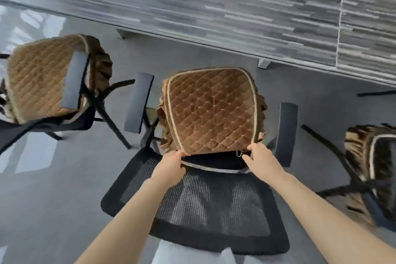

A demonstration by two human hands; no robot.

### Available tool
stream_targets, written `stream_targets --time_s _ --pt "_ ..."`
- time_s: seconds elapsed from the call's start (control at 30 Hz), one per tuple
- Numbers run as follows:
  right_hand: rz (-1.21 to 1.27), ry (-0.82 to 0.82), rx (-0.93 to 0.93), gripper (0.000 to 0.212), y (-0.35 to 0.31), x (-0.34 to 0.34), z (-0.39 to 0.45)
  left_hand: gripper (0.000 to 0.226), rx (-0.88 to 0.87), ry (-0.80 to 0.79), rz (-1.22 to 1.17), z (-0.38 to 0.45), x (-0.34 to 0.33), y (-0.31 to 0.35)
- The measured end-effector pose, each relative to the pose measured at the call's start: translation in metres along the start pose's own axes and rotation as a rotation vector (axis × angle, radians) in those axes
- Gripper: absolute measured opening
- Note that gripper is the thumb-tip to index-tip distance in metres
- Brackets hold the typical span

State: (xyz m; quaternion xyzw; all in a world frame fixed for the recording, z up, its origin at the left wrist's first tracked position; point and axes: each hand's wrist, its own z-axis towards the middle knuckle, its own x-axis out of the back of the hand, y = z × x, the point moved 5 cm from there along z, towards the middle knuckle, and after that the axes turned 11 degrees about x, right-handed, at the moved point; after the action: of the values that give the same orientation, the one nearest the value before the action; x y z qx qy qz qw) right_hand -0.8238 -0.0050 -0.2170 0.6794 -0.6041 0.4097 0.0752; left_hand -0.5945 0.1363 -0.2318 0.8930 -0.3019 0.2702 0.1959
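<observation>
Closest to the camera, the black mesh backrest (197,206) of an office chair lies between the person's two bare forearms. Just beyond its top edge, the left hand (171,167) pinches the rear left corner of the brown quilted seat cover (210,111), with the fingers curled round the beige piping. The right hand (259,159) grips the rear right corner the same way. Between the hands the cover's back edge is lifted clear of the seat, leaving a dark gap and a pale band of trim beneath it. A small loop (239,153) hangs at that edge.

The rest of the cover lies spread over the seat between the two armrests (139,102). Its front and its ruffled sides already hang over the seat edges. Judging by this, the job is well along: the front and sides look seated, and what remains is to draw the rear edge down and tuck or fasten it behind the seat.

Farther out, the chair on the left (38,83) wears a matching quilted cover, and the chair on the right (360,146) shows a striped frill of a similar kind, so both appear finished. Beyond them runs the grey streaked desk (214,2).

No brand, label or writing can be read on the cover, the chairs or the desk.
</observation>
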Motion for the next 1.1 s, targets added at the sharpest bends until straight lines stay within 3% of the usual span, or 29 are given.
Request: stream_targets --time_s 0.2,0.4,0.57,0.77,0.93,1.1 --pt "0.12 0.088 -0.194 0.047 0.008 -0.044 0.029 0.045 0.034 -0.078 0.0 0.077 0.013 -0.03" --pt "-0.064 0.098 -0.181 0.057 0.038 -0.093 0.091 0.063 -0.08 -0.053 0.181 0.154 -0.029 -0.035" --pt "-0.443 0.011 -0.102 0.083 0.068 -0.117 0.159 0.089 -0.177 0.0 0.378 0.201 -0.064 -0.025" --pt "-0.536 -0.102 -0.18 0.127 0.099 -0.14 0.212 0.13 -0.16 -0.031 0.631 0.237 -0.109 -0.015" --pt "-0.643 -0.095 -0.125 0.124 0.104 -0.142 0.213 0.122 -0.137 0.083 0.746 0.239 -0.12 -0.015" --pt "-0.705 -0.14 -0.092 0.082 0.096 -0.141 0.197 0.123 -0.165 -0.002 0.79 0.234 -0.114 -0.007"
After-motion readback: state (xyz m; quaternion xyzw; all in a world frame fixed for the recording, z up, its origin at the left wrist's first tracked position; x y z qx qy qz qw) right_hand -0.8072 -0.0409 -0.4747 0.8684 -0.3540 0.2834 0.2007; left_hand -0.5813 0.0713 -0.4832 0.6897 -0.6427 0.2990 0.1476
